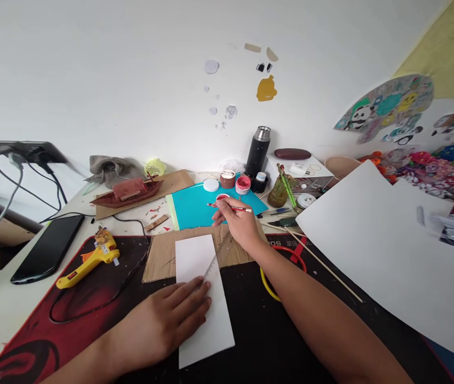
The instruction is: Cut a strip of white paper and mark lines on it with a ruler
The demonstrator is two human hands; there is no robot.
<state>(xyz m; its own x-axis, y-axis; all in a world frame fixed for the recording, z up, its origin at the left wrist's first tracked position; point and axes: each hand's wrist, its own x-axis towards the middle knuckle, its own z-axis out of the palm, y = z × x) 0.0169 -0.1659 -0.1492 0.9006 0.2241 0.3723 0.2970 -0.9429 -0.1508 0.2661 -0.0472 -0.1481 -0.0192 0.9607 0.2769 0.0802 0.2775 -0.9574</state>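
My left hand lies flat with fingers stretched out on a narrow white sheet. Under its fingertips is one end of a clear ruler, which slants up to the right across the sheet. Raised beyond the sheet, my right hand pinches a red pencil, held almost level. Just behind these fingers stands a small paint pot, partly covered by the hand. Beneath the sheet's far end is a piece of brown cardboard.
On the left are a yellow glue gun, a phone and a red model boat. Paint jars stand on a blue sheet, near a black thermos. Large white sheets cover the right side.
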